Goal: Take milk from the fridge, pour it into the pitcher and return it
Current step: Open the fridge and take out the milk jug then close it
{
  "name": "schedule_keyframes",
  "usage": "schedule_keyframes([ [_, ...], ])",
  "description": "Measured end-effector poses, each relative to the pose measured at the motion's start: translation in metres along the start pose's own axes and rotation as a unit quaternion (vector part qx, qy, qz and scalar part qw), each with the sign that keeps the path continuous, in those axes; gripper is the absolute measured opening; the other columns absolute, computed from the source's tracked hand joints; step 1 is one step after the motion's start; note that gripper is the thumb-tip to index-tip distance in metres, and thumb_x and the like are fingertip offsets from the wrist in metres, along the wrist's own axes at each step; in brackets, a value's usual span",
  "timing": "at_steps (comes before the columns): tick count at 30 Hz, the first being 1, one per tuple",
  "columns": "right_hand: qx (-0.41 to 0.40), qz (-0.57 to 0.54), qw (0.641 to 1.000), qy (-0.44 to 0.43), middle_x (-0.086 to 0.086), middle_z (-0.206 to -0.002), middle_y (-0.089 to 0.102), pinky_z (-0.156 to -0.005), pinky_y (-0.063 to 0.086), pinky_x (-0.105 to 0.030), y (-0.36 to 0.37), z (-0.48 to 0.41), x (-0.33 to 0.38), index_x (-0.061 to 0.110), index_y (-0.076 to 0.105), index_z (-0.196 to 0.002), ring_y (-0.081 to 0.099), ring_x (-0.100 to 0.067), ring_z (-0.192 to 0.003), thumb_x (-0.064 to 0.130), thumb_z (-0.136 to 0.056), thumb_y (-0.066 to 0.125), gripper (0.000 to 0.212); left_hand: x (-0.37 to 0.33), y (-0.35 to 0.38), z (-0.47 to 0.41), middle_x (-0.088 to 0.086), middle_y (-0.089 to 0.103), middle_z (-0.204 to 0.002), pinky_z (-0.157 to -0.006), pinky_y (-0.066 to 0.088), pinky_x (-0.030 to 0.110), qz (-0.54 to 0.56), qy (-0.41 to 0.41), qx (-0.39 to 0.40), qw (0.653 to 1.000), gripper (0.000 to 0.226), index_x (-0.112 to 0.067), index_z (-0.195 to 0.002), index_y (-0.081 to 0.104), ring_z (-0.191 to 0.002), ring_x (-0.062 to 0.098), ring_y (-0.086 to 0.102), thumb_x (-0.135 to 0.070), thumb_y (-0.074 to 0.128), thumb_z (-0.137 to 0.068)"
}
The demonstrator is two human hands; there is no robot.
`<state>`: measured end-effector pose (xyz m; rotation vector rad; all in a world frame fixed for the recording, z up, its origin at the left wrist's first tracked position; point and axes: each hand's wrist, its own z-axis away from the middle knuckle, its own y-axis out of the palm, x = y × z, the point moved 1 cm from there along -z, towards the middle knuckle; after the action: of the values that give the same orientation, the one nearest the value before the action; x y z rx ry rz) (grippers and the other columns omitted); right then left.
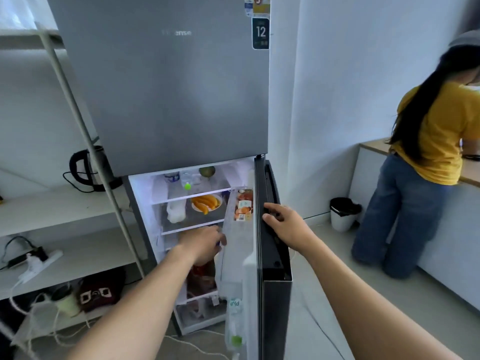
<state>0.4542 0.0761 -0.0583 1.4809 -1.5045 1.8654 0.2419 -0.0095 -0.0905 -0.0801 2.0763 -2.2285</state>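
Observation:
The grey fridge (166, 100) has its lower door (272, 255) swung open to the right. My right hand (283, 219) grips the top edge of that door. My left hand (205, 242) reaches into the lower compartment beside the door's inner shelf (233, 250), fingers curled; what they touch is hidden. A white plastic bottle (176, 210) lies on the middle shelf, next to a plate of yellow fruit (206, 202). A printed carton (244, 205) stands in the door rack. A clear bottle with a green cap (235, 323) sits low in the door. No pitcher shows.
A white shelf rack (65, 209) stands left of the fridge with a black kettle (88, 167), a power strip (39, 261) and cables. A person in a yellow shirt (436, 141) stands at a counter (467, 172) on the right. A small bin (342, 214) sits by the wall.

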Motion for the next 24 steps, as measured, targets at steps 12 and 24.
schedule_keyframes([
  [12, -0.066, 0.363, 0.929, 0.027, -0.004, -0.140, 0.049, -0.092, 0.046, -0.041, -0.093, 0.057, -0.035, 0.016, 0.044, -0.134, 0.051, -0.030, -0.120, 0.029, -0.095, 0.042, 0.041, -0.134, 0.017, -0.018, -0.001, 0.056, -0.129, -0.099, 0.046, 0.042, -0.007, 0.099, 0.023, 0.995, 0.030, -0.027, -0.121, 0.065, -0.121, 0.024, 0.052, -0.038, 0.063, -0.093],
  [24, -0.114, 0.496, 0.860, 0.037, -0.004, -0.163, 0.002, -0.120, -0.002, -0.041, -0.129, 0.075, -0.083, 0.011, 0.001, -0.154, -0.002, -0.020, -0.149, 0.051, -0.099, 0.028, 0.074, -0.214, 0.026, -0.056, 0.004, 0.064, -0.114, -0.081, 0.046, 0.036, -0.067, 0.124, -0.015, 0.990, 0.034, -0.019, -0.115, 0.066, -0.108, 0.028, 0.062, -0.045, 0.058, -0.095],
])
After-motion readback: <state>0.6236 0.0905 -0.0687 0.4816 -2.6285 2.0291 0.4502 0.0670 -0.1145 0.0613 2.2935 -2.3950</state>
